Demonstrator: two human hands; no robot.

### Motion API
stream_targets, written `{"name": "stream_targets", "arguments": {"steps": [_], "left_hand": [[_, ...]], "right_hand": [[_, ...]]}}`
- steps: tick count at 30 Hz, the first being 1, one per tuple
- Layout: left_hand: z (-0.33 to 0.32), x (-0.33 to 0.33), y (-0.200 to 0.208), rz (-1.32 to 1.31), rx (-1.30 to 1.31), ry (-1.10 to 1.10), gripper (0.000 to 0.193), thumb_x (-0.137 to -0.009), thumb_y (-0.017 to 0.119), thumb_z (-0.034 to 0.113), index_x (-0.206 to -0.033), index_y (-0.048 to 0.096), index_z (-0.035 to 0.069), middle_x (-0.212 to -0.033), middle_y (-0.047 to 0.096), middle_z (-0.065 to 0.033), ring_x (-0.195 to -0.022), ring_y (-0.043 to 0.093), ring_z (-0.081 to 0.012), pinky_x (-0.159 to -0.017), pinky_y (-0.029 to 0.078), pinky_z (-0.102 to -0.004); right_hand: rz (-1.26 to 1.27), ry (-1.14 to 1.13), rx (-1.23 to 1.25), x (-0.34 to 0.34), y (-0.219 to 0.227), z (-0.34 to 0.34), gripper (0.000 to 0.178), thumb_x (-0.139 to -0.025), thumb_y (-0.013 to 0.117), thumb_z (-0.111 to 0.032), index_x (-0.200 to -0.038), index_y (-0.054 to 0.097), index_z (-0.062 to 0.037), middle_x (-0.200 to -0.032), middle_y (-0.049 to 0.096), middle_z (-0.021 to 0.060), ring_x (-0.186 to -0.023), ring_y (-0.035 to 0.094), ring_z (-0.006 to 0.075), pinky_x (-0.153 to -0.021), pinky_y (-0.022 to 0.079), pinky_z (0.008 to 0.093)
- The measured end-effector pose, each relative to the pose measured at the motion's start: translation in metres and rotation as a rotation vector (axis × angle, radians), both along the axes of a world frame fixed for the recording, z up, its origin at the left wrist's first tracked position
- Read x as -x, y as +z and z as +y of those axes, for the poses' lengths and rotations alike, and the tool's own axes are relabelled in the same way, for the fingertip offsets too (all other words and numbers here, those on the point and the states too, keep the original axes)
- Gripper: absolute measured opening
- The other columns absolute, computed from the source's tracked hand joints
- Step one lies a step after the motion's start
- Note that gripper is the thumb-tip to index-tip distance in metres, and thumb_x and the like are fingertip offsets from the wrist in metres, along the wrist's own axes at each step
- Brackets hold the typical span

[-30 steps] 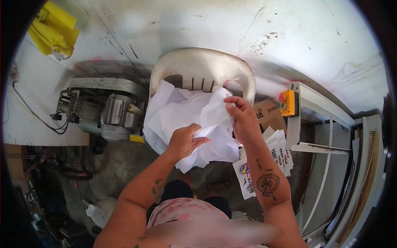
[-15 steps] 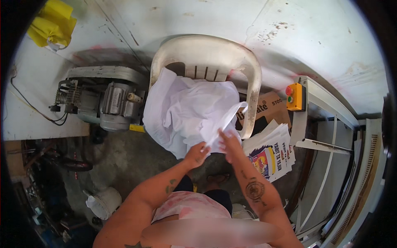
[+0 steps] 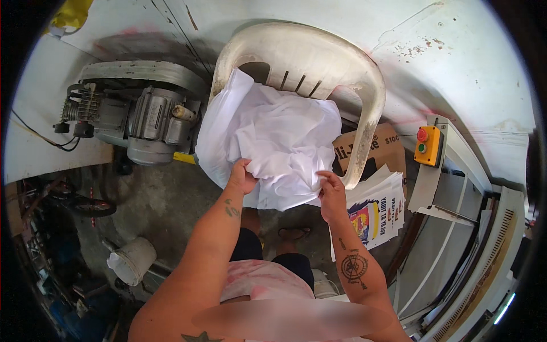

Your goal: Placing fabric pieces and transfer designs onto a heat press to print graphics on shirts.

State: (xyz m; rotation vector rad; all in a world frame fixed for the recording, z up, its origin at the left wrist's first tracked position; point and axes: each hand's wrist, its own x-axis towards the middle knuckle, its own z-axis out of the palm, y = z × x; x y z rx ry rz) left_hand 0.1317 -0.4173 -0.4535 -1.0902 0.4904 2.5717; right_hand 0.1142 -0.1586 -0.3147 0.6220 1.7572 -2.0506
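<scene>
A heap of white cloth (image 3: 285, 128) lies bunched over the seat of a worn white plastic armchair (image 3: 319, 43), and its front edge hangs down toward me. My left hand (image 3: 244, 176) pinches the cloth at its lower left, with fingers closed on a fold. At the lower right, my right hand (image 3: 332, 194) grips another bit of the same cloth between thumb and fingers. Between the two hands the fabric is crumpled and slightly stretched. Most of the chair seat is hidden under the heap.
A grey motor with a belt guard (image 3: 156, 122) stands left of the chair. To the right are a cardboard box (image 3: 387, 145), printed sheets (image 3: 376, 211) and a metal frame with a yellow button box (image 3: 428, 146). A white bucket (image 3: 134, 259) sits at lower left.
My hands have moved apart, the left one leftward and up, the right one slightly right. The raised strip of cloth between them has come down and spread onto the heap. The view has shifted.
</scene>
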Motion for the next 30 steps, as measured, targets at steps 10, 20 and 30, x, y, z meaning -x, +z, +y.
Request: {"name": "stream_targets", "arguments": {"steps": [10,20,30], "left_hand": [[-0.005,0.008,0.15,0.698,0.6,-0.645,0.052,-0.097,0.045,0.029,-0.139,0.025,0.007,-0.132,0.042,-0.0083,-0.123,0.04,-0.0175,-0.102,0.033,-0.0324],[-0.044,-0.02,0.173,0.402,0.417,-0.404,0.055,-0.084,0.059,0.006,-0.133,0.034,0.006,-0.109,0.054,-0.0056,-0.102,0.049,-0.0151,-0.092,0.037,-0.0322],[-0.115,0.006,0.168,0.387,0.909,-0.239,0.018,-0.088,0.05,0.007,-0.103,0.059,0.002,-0.094,0.06,-0.003,-0.089,0.054,-0.0103,-0.081,0.042,-0.0252]], "right_hand": [[0.523,0.685,-0.485,0.025,0.039,-0.092,0.024,-0.083,0.064,-0.023,-0.082,0.061,0.0008,-0.076,0.059,0.0138,-0.071,0.055,0.0241,-0.066,0.043,0.032],[0.277,0.579,-0.401,0.017,0.025,-0.092,0.024,-0.084,0.063,-0.019,-0.072,0.057,0.0011,-0.062,0.049,0.0013,-0.06,0.043,0.0087,-0.056,0.037,0.0259],[0.181,0.036,0.045,0.034,0.052,-0.033,0.015,-0.081,0.06,-0.006,-0.067,0.053,-0.0059,-0.062,0.046,-0.0043,-0.055,0.039,0.0049,-0.053,0.033,0.0202]]}}
